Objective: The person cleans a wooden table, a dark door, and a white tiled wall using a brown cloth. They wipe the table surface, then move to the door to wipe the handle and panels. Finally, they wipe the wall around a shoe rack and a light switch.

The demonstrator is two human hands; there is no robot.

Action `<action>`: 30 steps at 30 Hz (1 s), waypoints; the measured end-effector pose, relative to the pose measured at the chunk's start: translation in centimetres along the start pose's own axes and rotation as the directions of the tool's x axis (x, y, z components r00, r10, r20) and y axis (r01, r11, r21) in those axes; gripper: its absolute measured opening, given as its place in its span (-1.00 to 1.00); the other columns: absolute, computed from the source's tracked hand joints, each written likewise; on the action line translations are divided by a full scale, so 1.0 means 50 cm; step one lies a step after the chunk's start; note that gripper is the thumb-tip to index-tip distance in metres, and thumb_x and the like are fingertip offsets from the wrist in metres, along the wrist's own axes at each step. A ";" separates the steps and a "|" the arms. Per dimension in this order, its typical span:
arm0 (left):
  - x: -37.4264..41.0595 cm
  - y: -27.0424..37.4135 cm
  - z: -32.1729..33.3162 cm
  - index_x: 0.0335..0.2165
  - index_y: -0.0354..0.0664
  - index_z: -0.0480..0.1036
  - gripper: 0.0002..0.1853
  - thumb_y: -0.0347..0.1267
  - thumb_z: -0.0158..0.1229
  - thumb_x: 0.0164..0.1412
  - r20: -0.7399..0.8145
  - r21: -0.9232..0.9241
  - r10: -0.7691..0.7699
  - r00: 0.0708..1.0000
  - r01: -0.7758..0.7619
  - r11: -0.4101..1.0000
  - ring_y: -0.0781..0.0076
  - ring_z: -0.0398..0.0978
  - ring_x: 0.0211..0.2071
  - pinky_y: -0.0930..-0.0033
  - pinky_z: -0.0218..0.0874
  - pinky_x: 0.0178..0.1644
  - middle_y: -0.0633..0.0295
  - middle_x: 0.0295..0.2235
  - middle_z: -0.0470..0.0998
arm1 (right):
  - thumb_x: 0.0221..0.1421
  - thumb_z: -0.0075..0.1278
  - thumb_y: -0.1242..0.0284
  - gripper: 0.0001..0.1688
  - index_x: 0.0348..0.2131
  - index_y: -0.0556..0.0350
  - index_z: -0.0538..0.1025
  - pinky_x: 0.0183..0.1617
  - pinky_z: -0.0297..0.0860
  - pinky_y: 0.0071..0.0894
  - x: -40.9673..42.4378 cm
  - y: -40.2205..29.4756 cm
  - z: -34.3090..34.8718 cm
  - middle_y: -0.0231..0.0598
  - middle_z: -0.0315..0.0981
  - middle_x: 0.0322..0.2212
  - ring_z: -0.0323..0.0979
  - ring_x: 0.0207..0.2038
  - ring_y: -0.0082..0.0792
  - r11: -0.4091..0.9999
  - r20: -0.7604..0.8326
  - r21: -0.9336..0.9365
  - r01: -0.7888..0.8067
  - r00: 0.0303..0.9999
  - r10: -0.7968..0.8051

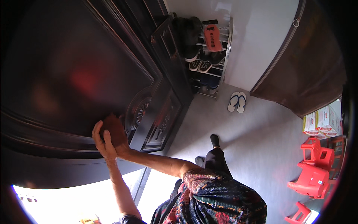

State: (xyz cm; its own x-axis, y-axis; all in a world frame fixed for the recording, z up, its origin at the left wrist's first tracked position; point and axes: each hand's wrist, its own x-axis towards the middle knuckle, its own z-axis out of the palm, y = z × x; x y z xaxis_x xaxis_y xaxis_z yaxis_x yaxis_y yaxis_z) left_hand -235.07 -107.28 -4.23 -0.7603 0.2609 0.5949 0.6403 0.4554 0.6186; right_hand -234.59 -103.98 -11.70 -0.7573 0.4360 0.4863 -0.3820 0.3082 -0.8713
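Note:
A reddish-brown cloth point(114, 129) lies against the dark panelled door point(70, 112), beside its round carved ornament point(142, 112). My right hand point(122, 148) is at the cloth's lower end, its fingers mostly hidden by the cloth. Close on its left, my left hand point(105, 141) touches the cloth's left side, thumb raised and fingers extended; whether it grips the cloth is unclear. Both forearms are bare and reach in from the bottom of the view. A blurred red reflection shows on the door's glossy surface.
A metal shoe rack point(228, 53) holds several shoes beside the door. White flip-flops point(237, 102) lie on the grey floor point(251, 134). A brown curtain point(302, 67), stacked cartons point(321, 120) and red plastic stools point(313, 176) are at the right. Bright light enters at lower left.

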 end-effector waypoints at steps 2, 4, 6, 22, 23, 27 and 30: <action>-0.017 0.003 -0.011 -0.05 -0.16 0.39 -0.60 -0.18 0.00 0.22 0.038 0.126 0.020 0.999 -0.025 0.992 0.21 0.20 0.07 0.20 -0.02 0.14 0.16 -0.02 0.35 | 0.06 -0.06 0.39 -0.33 0.12 0.18 0.09 0.16 0.08 -0.13 -0.014 0.019 0.018 -0.03 0.11 0.03 0.11 0.11 -0.11 0.996 0.023 0.078 0.052 0.998 -0.053; -0.024 -0.003 -0.013 -0.06 -0.14 0.39 -0.60 -0.17 0.02 0.21 0.069 0.186 0.026 0.997 -0.038 0.982 0.22 0.19 0.08 0.20 -0.02 0.15 0.17 0.00 0.34 | 0.04 -0.05 0.40 -0.40 0.06 0.17 0.18 0.10 0.17 -0.12 0.008 0.023 -0.016 -0.02 0.21 -0.03 0.21 0.05 -0.10 0.997 0.151 0.071 -0.021 0.988 0.010; -0.039 -0.020 -0.015 -0.07 -0.14 0.40 -0.62 -0.18 0.03 0.21 0.057 0.180 0.025 0.998 -0.035 0.983 0.23 0.19 0.08 0.20 -0.02 0.15 0.18 0.00 0.33 | 0.01 -0.04 0.41 -0.49 -0.02 0.15 0.28 0.03 0.26 -0.14 0.018 0.005 -0.093 -0.03 0.32 -0.12 0.32 -0.03 -0.12 0.989 0.373 -0.031 -0.143 0.917 0.144; -0.031 -0.048 0.020 -0.12 -0.13 0.43 -0.70 -0.27 0.04 0.21 -0.033 0.281 0.059 0.998 -0.048 0.958 0.25 0.16 0.08 0.17 -0.03 0.12 0.20 0.02 0.31 | -0.13 -0.01 0.50 -0.69 -0.27 0.07 0.49 -0.12 0.26 -0.23 0.026 0.125 -0.040 -0.04 0.41 -0.35 0.36 -0.24 -0.14 0.910 -0.059 -0.413 0.048 0.995 -0.079; -0.030 -0.047 0.021 -0.11 -0.12 0.43 -0.70 -0.28 0.04 0.20 -0.026 0.294 0.061 0.998 -0.051 0.954 0.24 0.16 0.08 0.17 -0.03 0.11 0.20 0.02 0.31 | -0.13 0.00 0.49 -0.70 -0.27 0.08 0.49 -0.13 0.25 -0.24 0.048 0.097 -0.034 -0.04 0.40 -0.34 0.35 -0.23 -0.14 0.941 -0.091 -0.333 0.054 0.992 -0.089; -0.042 -0.044 0.013 -0.11 -0.10 0.44 -0.70 -0.28 0.05 0.19 -0.029 0.345 0.055 0.998 -0.042 0.938 0.23 0.15 0.07 0.17 -0.02 0.10 0.19 0.02 0.30 | -0.04 -0.03 0.46 -0.73 -0.29 0.22 0.48 -0.07 0.28 -0.20 0.073 -0.011 -0.098 0.00 0.39 -0.28 0.37 -0.16 -0.15 0.965 0.292 -0.218 -0.144 0.934 0.206; -0.043 -0.037 0.022 -0.11 -0.09 0.44 -0.70 -0.28 0.08 0.18 -0.041 0.385 0.059 0.997 -0.039 0.922 0.23 0.12 0.05 0.18 -0.02 0.09 0.20 0.01 0.28 | -0.04 -0.04 0.47 -0.71 -0.26 0.22 0.47 -0.11 0.32 -0.22 0.019 0.035 -0.086 -0.02 0.43 -0.31 0.41 -0.22 -0.13 0.522 0.455 -0.749 0.408 0.889 -0.042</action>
State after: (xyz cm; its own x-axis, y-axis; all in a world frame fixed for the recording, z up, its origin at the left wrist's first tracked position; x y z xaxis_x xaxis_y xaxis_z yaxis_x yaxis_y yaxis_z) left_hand -234.72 -107.77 -7.22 -0.7163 0.2525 0.6505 0.5777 0.7374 0.3500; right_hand -233.71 -99.39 -12.49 -0.8986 -0.0101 0.4386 -0.1115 0.9722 -0.2061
